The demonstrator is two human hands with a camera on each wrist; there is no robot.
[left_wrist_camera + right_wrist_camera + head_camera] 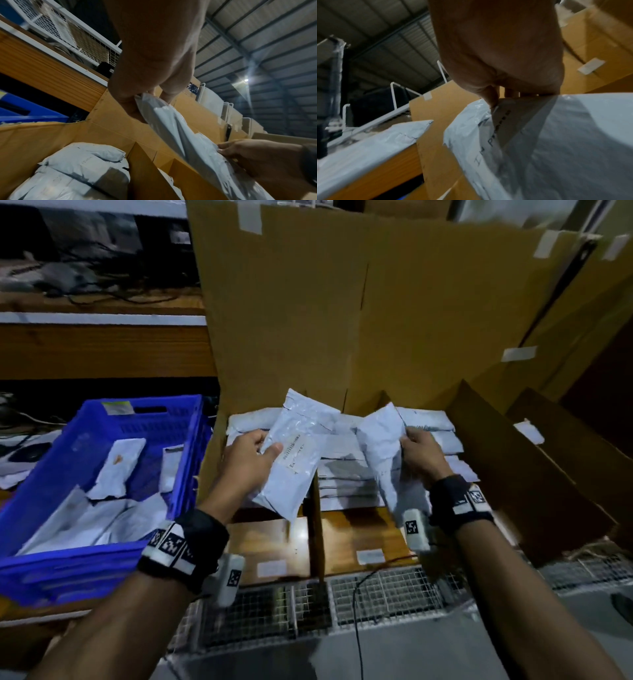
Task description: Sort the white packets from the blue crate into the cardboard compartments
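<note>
Holding one white packet apiece, both hands hover over the cardboard compartments [313,508]. The left hand [248,460] pinches a labelled packet [294,460], thumb on its face, above the left compartment. At three o'clock from it, and apart from it, the right hand [423,455] grips a crumpled packet [383,440] by its edge over the right compartment. Stacked packets [346,470] fill the compartments beneath. The blue crate [102,491] sits at nine o'clock from the hands, with more loose packets [113,508] lying inside it.
</note>
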